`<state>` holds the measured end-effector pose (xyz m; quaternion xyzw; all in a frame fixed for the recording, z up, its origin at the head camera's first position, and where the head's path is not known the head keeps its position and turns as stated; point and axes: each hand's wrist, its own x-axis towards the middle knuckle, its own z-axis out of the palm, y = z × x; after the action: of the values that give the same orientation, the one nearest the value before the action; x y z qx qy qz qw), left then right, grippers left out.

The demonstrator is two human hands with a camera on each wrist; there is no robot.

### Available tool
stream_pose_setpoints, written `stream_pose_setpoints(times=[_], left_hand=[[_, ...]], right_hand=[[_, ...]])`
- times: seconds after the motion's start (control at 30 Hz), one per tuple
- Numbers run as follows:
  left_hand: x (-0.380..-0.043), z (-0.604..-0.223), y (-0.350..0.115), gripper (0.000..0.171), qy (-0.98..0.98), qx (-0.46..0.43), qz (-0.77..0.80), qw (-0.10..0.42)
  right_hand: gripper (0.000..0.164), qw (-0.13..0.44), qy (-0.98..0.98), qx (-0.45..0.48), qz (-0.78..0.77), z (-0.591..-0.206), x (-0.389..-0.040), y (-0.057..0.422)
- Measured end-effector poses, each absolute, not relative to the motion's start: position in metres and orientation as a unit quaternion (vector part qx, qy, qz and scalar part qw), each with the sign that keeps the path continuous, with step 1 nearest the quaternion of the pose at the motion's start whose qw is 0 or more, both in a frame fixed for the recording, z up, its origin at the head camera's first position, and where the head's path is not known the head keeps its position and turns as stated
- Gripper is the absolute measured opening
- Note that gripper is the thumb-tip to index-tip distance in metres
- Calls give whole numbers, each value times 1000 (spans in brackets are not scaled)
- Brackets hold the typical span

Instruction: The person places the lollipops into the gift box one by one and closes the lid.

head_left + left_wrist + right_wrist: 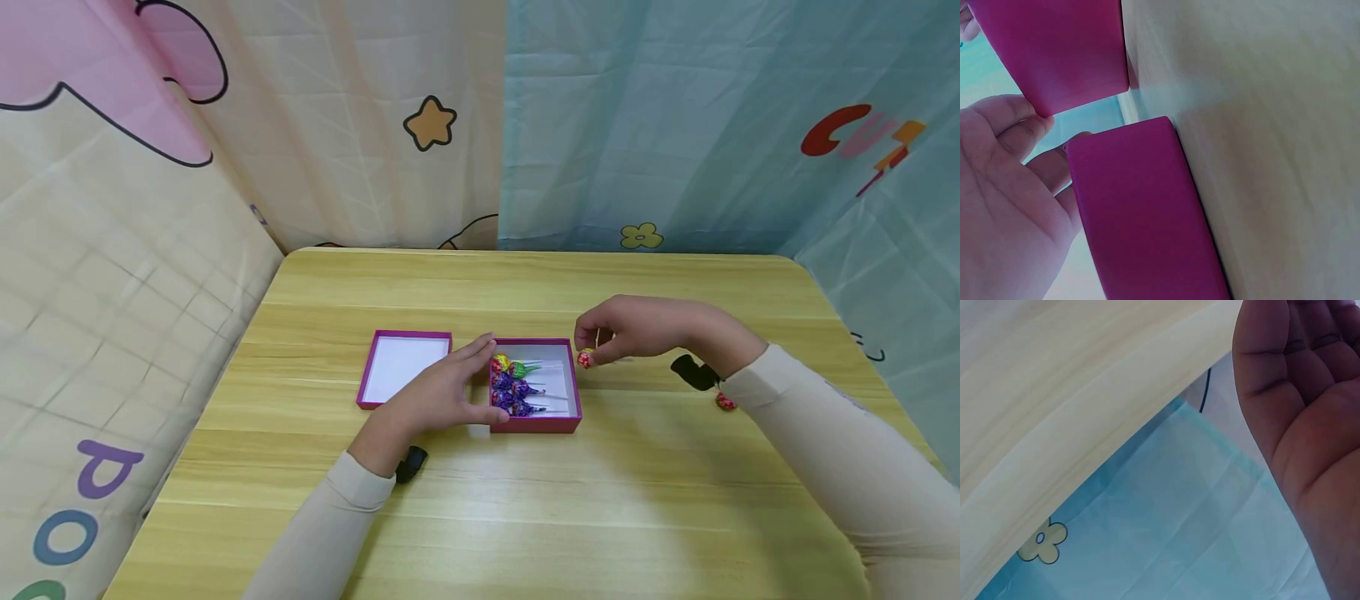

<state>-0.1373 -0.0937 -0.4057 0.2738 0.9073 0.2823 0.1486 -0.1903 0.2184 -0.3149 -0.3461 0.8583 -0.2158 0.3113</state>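
Note:
A shallow magenta box with a white inside stands mid-table, with several wrapped lollipops lying in its left part, sticks pointing right. My left hand spans the box's left side, fingertips at the back left corner and thumb at the front edge. Seen from the left wrist, that thumb meets a corner of the magenta box. My right hand, just right of the box, pinches a red-wrapped lollipop between thumb and fingers. The right wrist view shows only part of this hand, its fingertips cut off.
Left of the box lies a magenta-rimmed lid, white side up, partly behind my left hand. Another red lollipop rests on the wooden table below my right wrist. Printed curtains hang behind the table.

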Motion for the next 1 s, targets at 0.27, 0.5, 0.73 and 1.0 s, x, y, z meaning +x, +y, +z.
stream_pose_setpoints(times=[0.27, 0.5, 0.73, 1.0], left_hand=[[-140, -406, -92, 111, 908, 269, 284, 148], [-143, -406, -90, 112, 908, 266, 283, 156], [-144, -406, -89, 112, 908, 267, 285, 151], [-144, -407, -89, 112, 908, 263, 287, 156]], right_hand=[[6, 302, 850, -373, -219, -314, -199, 193], [5, 291, 849, -378, -226, -321, -206, 175], [5, 257, 857, -377, -241, -333, -213, 160], [5, 234, 854, -401, -236, -353, -210, 145]])
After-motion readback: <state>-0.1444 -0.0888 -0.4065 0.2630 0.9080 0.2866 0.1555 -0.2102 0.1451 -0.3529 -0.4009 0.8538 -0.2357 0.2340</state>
